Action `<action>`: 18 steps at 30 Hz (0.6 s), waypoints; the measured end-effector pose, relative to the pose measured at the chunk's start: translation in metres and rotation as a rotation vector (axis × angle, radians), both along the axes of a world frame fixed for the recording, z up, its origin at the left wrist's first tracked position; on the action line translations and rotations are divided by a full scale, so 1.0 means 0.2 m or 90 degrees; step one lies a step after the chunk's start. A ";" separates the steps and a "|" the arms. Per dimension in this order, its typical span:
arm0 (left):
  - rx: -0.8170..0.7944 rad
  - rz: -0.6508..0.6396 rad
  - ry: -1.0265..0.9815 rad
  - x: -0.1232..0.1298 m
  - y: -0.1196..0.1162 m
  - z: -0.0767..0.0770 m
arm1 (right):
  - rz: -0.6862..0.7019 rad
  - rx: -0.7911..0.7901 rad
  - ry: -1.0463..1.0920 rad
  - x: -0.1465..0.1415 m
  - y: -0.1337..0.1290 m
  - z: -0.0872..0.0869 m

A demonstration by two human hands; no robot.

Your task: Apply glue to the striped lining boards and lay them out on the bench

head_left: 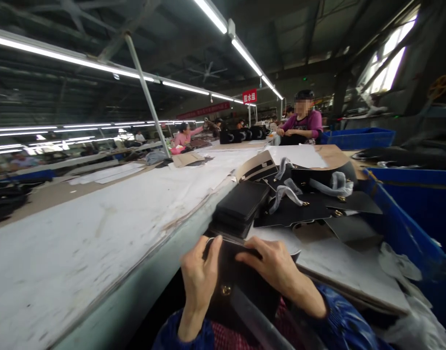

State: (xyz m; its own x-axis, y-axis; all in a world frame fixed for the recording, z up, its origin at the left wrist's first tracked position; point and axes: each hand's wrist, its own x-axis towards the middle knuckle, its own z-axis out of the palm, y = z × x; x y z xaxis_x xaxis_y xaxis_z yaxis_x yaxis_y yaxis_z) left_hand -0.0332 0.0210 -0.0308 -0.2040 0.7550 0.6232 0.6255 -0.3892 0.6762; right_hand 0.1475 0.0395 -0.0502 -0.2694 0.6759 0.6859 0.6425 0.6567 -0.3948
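A black leather bag panel [241, 287] with a gold ring fitting [226, 290] and a plastic-wrapped strap [257, 318] lies over my lap. My left hand [201, 270] pinches its far left edge between thumb and fingers. On the same edge, farther right, my right hand [272, 265] grips with thumb on top and fingers curled over. Just beyond my hands sits a stack of black leather pieces [241, 201]. To the right of that stack lie several similar black panels [296, 211], with gold fittings and handles wrapped in clear plastic.
A long table covered in white sheets [110, 233] runs along the left. Blue bins [401, 209] stand at the right, with crumpled plastic [400, 262] near them. Across the work surface a person in a purple top [305, 124] sits handling something dark.
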 end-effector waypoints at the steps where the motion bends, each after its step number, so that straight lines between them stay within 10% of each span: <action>1: -0.029 -0.018 -0.025 0.00 0.00 0.00 | -0.003 0.001 0.013 0.01 0.00 0.00; 10: -0.094 -0.256 -0.017 -0.10 -0.01 0.05 | 0.084 -0.147 0.101 0.05 0.00 0.06; 18: 0.127 -0.089 0.145 -0.08 -0.02 -0.03 | 0.072 -0.021 -0.015 -0.01 -0.03 0.02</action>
